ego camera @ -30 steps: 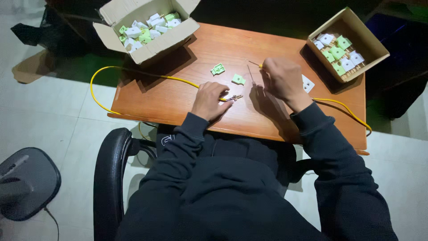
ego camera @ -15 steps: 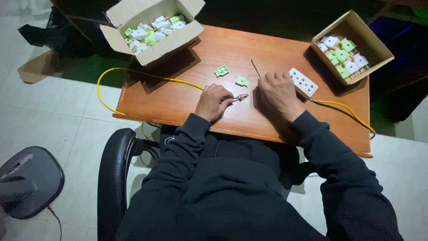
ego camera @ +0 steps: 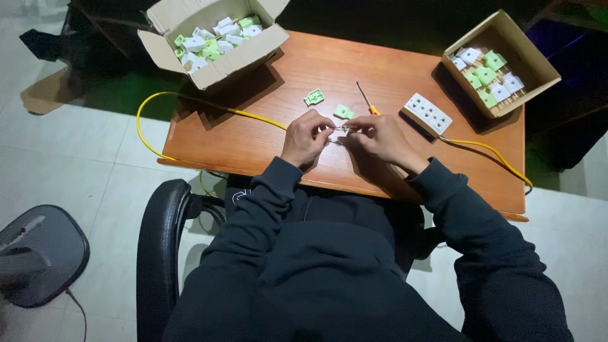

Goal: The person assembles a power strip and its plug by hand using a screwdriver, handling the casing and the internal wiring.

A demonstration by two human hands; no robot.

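Both of my hands meet over the middle of a brown wooden table (ego camera: 266, 142). My left hand (ego camera: 305, 138) pinches the end of a yellow cable (ego camera: 190, 101) that loops off the table's left edge. My right hand (ego camera: 379, 136) grips the same cable end, its fingertips touching those of the left. Just beyond the hands lie two small green plug parts (ego camera: 314, 97) (ego camera: 343, 111) and a screwdriver (ego camera: 366, 100) with a yellow handle. A white multi-socket strip (ego camera: 428, 113) lies to the right, with its own yellow cable trailing away.
An open cardboard box (ego camera: 212, 38) of green and white plug parts stands at the back left. A smaller box (ego camera: 500, 60) of the same parts stands at the back right. I sit in a black chair (ego camera: 158, 253). A grey round object (ego camera: 38, 253) rests on the tiled floor.
My right hand left the area near the socket strip and came in to the left hand. Both now pinch the cable end. The screwdriver lies free on the table.
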